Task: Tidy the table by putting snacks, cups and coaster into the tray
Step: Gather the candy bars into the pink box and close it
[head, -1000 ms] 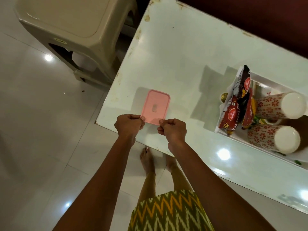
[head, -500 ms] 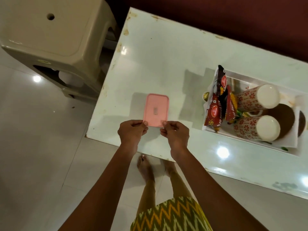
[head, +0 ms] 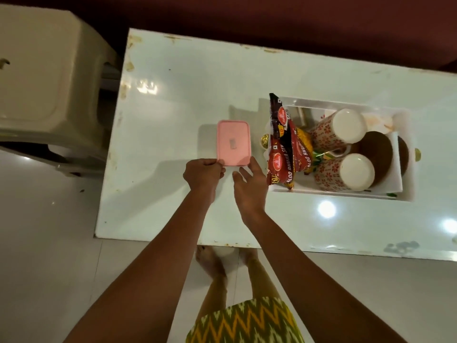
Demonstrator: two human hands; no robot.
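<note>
A flat pink rectangular coaster is held just above the white table. My left hand pinches its near left corner. My right hand is off the coaster, fingers spread, just right of its near edge. To the right stands the white tray. In it are red and dark snack packets standing at the left end, two floral cups lying on their sides, and a brown round coaster.
A beige plastic stool stands on the floor left of the table. A dark red wall runs behind the table's far edge. My bare feet are under the near edge.
My right hand has let go of the pink coaster and opened. The left hand keeps its grip. The view has shifted so the tray sits nearer the coaster.
</note>
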